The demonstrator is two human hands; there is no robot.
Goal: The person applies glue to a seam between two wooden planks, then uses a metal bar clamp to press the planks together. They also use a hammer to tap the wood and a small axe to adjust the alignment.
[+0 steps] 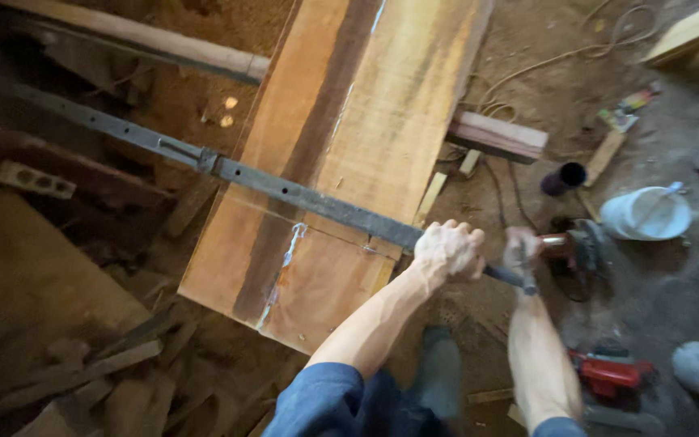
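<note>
A long metal clamp bar (285, 188) lying across the planks (341, 154) at centre frame is being gripped by the closed left hand (447, 251); its end handle (519, 279) is being clasped by the right hand (521, 251).

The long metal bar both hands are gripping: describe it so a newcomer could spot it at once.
Find the wide wooden slab in mid-frame. The bar clamp lies diagonally across it, from upper left down to the left hand and right hand. It alone is dark, flat, perforated steel.
</note>
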